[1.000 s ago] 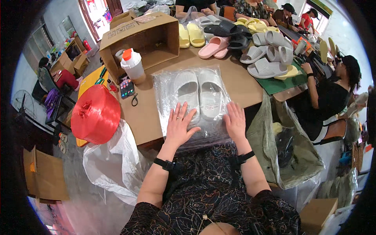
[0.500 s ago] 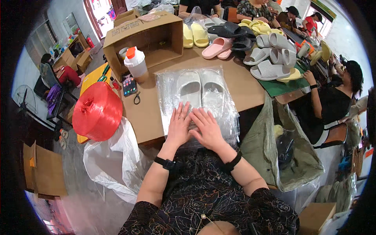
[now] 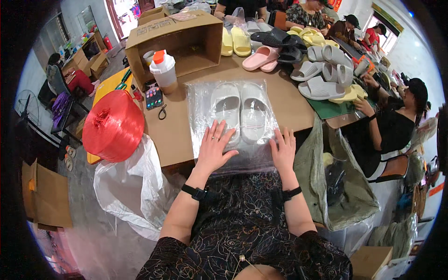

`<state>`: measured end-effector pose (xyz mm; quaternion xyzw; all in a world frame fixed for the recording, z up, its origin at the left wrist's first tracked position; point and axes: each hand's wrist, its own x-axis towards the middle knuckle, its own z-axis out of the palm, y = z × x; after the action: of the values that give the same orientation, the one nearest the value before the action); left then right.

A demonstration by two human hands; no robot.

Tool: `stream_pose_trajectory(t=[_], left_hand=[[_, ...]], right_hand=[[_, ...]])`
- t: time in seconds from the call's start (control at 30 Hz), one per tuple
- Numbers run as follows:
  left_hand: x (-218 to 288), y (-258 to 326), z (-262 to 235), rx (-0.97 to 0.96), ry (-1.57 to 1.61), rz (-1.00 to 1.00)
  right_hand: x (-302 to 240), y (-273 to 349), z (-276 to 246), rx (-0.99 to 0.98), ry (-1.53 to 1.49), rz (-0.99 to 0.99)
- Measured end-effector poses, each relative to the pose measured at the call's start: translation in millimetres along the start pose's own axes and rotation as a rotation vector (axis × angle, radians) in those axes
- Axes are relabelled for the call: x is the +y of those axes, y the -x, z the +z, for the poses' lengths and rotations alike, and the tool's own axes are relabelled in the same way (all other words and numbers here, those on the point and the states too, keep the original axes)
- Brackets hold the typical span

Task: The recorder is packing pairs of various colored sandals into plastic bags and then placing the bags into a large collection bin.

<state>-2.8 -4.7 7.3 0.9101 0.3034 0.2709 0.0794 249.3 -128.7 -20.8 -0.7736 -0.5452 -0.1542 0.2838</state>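
Grey slippers (image 3: 226,91) are laid inside a clear bag (image 3: 199,105) on the table (image 3: 171,140). Smoothing seems in hand: left hand (image 3: 214,148) is spread over it, right hand (image 3: 283,150) relaxed at its right edge, nothing gripped. Even pressure is probably needed next.

Centre: bagged slippers (image 3: 254,105), pale grey. Nine o'clock: big roll (image 3: 113,128), bright red — sack (image 3: 126,186) at eight, white. One o'clock: slides (image 3: 257,58), pink. Six: blouse (image 3: 247,221) — black, tan floral linework.
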Motion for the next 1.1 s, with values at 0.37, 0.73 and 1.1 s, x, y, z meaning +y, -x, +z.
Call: stream_pose_trajectory(t=[0.37,0.73,1.1], left_hand=[[2.1,-0.2,-4.2,-0.008,0.006,-0.001],[9.2,-4.1,-8.0,-0.014,-0.009,0.001],[13.3,-0.4,-10.0,0.108,-0.045,-0.046]], right_hand=[[-74.7,-76.0,-5.0,0.008,-0.328,-0.092],[-119.5,-131.3,42.4,-0.339,0.106,0.119],[-111.0,-138.0,74.8,-0.063,-0.083,0.12]])
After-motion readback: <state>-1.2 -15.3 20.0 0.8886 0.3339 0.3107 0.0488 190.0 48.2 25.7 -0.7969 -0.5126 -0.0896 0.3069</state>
